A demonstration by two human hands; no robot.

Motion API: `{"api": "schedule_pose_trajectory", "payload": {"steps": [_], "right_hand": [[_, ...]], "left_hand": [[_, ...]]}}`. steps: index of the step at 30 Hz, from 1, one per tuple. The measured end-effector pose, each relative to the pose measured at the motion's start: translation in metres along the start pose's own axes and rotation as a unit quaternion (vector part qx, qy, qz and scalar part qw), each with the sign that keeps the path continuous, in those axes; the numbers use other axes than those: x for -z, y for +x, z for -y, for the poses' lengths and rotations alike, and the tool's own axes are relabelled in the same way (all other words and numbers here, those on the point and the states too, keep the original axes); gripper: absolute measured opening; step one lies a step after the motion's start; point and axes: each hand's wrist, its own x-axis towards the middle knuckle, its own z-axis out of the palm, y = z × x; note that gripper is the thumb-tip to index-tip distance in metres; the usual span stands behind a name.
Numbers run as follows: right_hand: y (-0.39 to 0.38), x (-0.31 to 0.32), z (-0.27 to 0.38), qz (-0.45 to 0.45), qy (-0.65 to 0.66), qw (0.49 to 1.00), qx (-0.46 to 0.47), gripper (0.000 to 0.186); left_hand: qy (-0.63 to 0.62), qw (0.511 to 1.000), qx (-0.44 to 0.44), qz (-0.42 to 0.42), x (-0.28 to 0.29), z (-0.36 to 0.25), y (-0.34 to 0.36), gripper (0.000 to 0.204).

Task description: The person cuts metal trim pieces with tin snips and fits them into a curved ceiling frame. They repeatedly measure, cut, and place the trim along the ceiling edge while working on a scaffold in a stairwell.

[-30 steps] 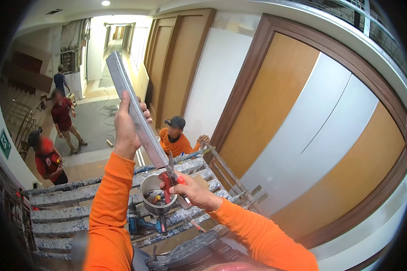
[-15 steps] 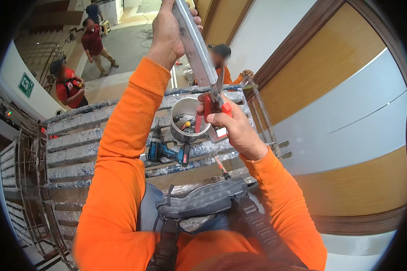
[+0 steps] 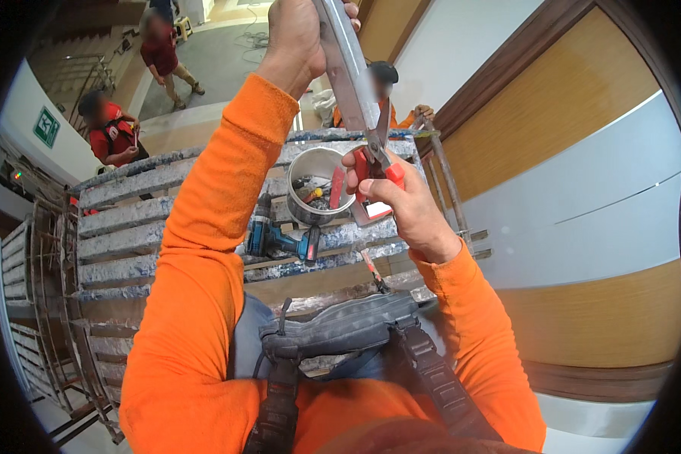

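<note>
My left hand [image 3: 299,45] is raised at the top of the view, closed around a long grey metal channel [image 3: 349,72] that slants down toward my right hand. In my right hand [image 3: 412,208] is a pair of tin snips [image 3: 378,147] with red handles, fingers wrapped around the grips. The snips' blades are spread at the channel's lower end, one blade showing along its right side. How far the metal sits between them I cannot tell. Below the snips stands a round whitish bucket [image 3: 295,206] with several hand tools inside, one with a yellow handle [image 3: 312,196].
A blue and black cordless drill [image 3: 280,240] lies beside the bucket on a paint-spattered slatted platform [image 3: 125,246]. A small red-handled tool [image 3: 372,268] is near my waist bag [image 3: 340,329]. A co-worker in orange [image 3: 382,83] is beyond the platform's metal rail [image 3: 450,185]; others stand at left.
Both hands, the channel and the snips have shifted slightly right in the view. The whole scene has also moved a little. Both grips are kept.
</note>
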Motion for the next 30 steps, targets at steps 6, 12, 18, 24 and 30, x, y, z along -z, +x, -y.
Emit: {"api": "schedule_pose_trajectory", "payload": {"steps": [6,12,18,24,30], "right_hand": [[0.001,-0.007,0.001,-0.015,-0.018,1.0,0.01,0.024],[0.001,-0.012,-0.002,-0.029,-0.038,0.999,-0.002,0.017],[0.003,-0.014,-0.007,-0.023,-0.024,0.999,0.004,0.013],[0.003,-0.018,-0.008,-0.027,-0.012,0.999,0.018,0.015],[0.004,-0.016,-0.015,-0.055,-0.041,0.997,0.031,0.02]], "left_hand": [[0.027,0.998,-0.049,-0.003,-0.004,-0.007,-0.005,0.054],[0.009,0.999,-0.044,0.018,-0.006,-0.011,-0.008,0.055],[0.009,0.999,-0.043,0.011,-0.007,-0.014,-0.01,0.054],[-0.005,1.0,-0.022,0.009,-0.006,-0.017,-0.009,0.055],[-0.012,1.0,-0.013,0.006,-0.007,-0.013,-0.009,0.055]]}}
